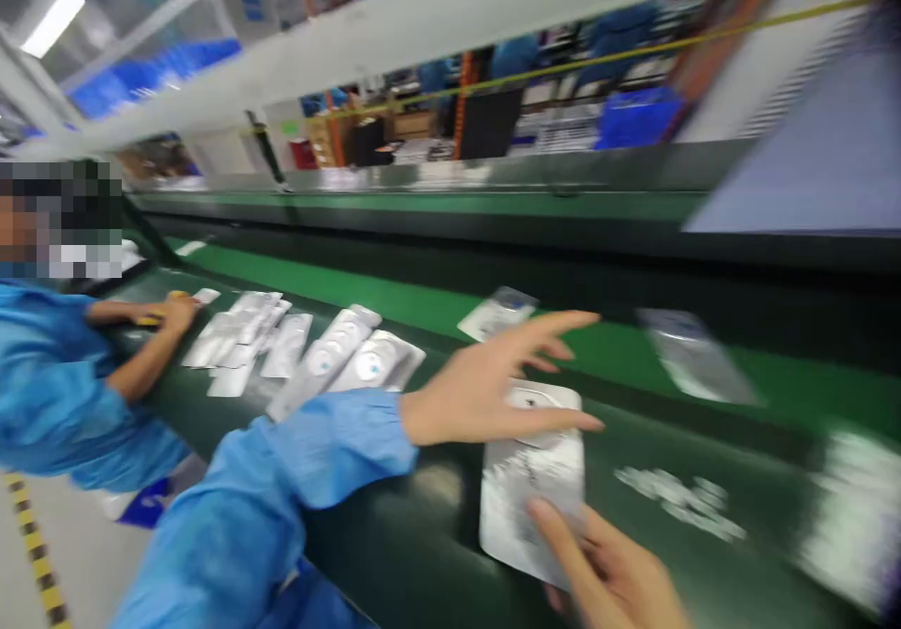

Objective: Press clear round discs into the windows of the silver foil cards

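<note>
My left hand (499,380) reaches out over the green conveyor belt (394,296) with its fingers stretched and spread, hovering just above the top of a clear plastic blister pack (531,488). My right hand (605,568) grips that pack from below at its near edge, thumb on top. Another blister pack (498,314) lies on the belt just beyond my left fingertips. A blurred pack (694,357) lies further right.
A co-worker in a blue coat (56,385) sits at the left, with a hand (173,314) by a spread of several blister packs (310,347). More blurred packs (855,516) lie at the right. Blue bins and shelving stand beyond the belt.
</note>
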The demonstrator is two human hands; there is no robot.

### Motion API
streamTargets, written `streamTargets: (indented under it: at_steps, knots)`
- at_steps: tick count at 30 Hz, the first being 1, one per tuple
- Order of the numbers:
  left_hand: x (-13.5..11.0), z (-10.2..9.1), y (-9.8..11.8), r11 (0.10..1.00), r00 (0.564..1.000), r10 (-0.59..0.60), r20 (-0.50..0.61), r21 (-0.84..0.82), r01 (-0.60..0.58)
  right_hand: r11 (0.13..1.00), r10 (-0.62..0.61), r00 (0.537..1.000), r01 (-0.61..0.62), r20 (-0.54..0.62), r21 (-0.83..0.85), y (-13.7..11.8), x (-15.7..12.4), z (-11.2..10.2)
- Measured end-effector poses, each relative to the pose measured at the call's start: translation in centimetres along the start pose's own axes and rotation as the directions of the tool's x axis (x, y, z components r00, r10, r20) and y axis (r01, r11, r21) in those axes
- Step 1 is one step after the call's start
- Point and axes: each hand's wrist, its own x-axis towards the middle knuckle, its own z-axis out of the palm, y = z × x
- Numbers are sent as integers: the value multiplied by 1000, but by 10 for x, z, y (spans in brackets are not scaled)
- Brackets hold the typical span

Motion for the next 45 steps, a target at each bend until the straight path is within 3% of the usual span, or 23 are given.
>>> streamTargets:
  at_steps: [1,2,4,5,8,11,13,16,18,20,22,25,27,33,45]
  knots:
    - [-16,6,-14,990,986,-113,-120,-98,101,999,39,998,-40,41,30,-1,-4,3]
    - [-30,12,-29,945,956,-260,-138,-240,223,995,69,995,-73,73,64,-1,-7,7]
    - [-55,27,-55,740,864,-504,13,-509,439,988,105,990,-114,92,104,3,-10,18]
    - [-64,36,-64,617,815,-570,106,-599,510,987,112,991,-120,79,107,7,-12,23]
    - [-77,54,-74,353,732,-640,233,-757,550,989,121,991,-125,49,75,17,-18,32]
    - [-76,57,-72,266,691,-686,228,-805,530,990,130,987,-134,90,39,22,-24,29]
    - [-75,54,-72,282,669,-713,209,-788,547,993,108,990,-112,87,41,21,-26,21]
    - [-76,49,-71,342,660,-727,189,-733,588,999,-12,995,15,-99,29,15,-27,7]
    - [-78,48,-68,356,659,-722,211,-703,616,987,-155,953,140,-260,-76,7,-27,-1]
    - [-79,48,-65,353,657,-714,243,-686,637,935,-324,892,251,-316,-251,-4,-25,-5]
    - [-80,49,-63,380,665,-711,227,-672,636,848,-466,853,354,-236,-394,-16,-20,-4]
    - [-81,50,-62,480,706,-695,136,-643,597,742,-568,821,477,-62,-472,-26,-10,1]
    - [-81,51,-62,517,723,-682,110,-627,582,701,-586,810,498,-15,-511,-25,-3,2]
    - [-81,51,-58,497,737,-660,148,-649,576,578,-620,782,513,67,-635,-14,6,-5]
    - [-89,51,-70,497,721,-679,139,-636,590,422,-649,742,533,166,-733,-21,13,-10]
